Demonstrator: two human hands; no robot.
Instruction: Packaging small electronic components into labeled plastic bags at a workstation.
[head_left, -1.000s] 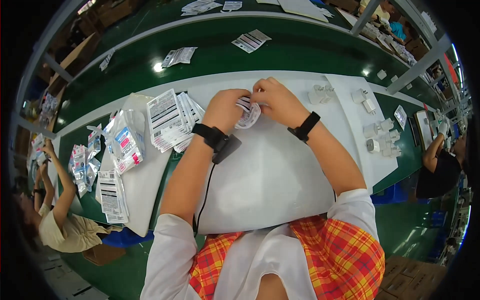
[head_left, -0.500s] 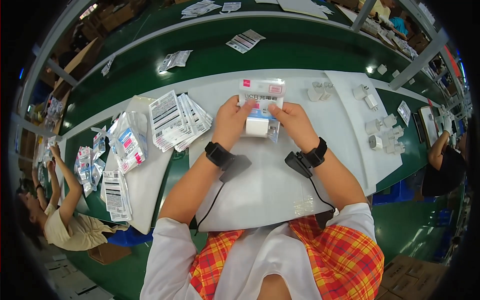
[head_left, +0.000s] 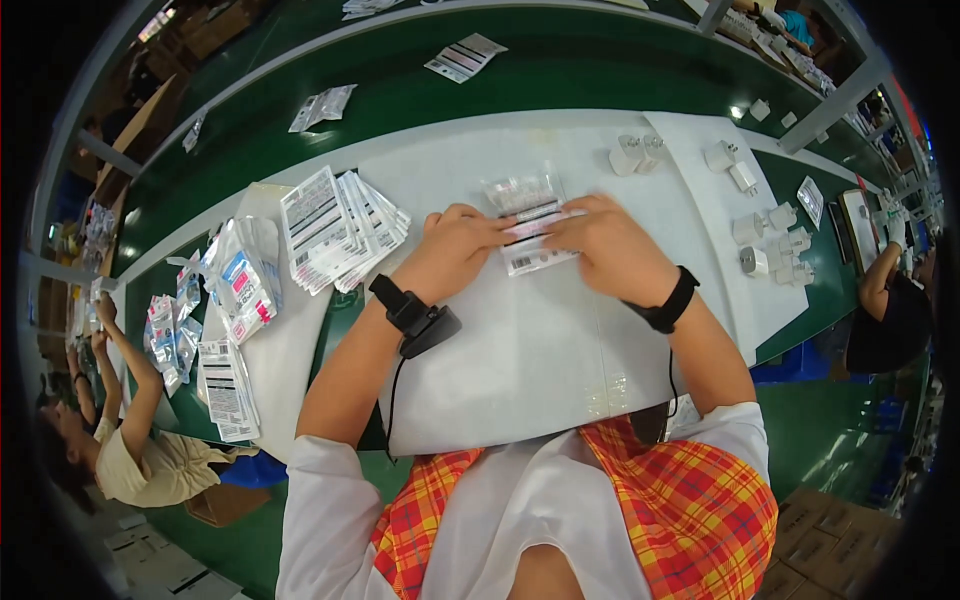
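A clear and printed plastic charger packet (head_left: 537, 259) is on the white sheet in front of me, its barcoded back facing up. My left hand (head_left: 455, 248) has its fingers on the packet's left edge. From the other side, my right hand (head_left: 612, 245) closes on the right edge, fingers slightly blurred. The white charger seen in it earlier is hidden now. To the left of my left hand, a fanned stack of printed packets (head_left: 335, 230) lies on the sheet. Beyond my right hand stand a pair of white plug chargers (head_left: 628, 155).
Several more white chargers (head_left: 752, 228) sit on a foam sheet (head_left: 715, 270) at the right. Filled pouches (head_left: 245, 280) and another packet stack (head_left: 228, 390) lie at the left. Loose packets rest on the green belt (head_left: 400, 100) beyond a rail. Co-workers sit at both sides.
The packet has been turned over from its printed front, with the charger showing, to its back. It has come down onto the sheet. My hands have shifted to its two side edges.
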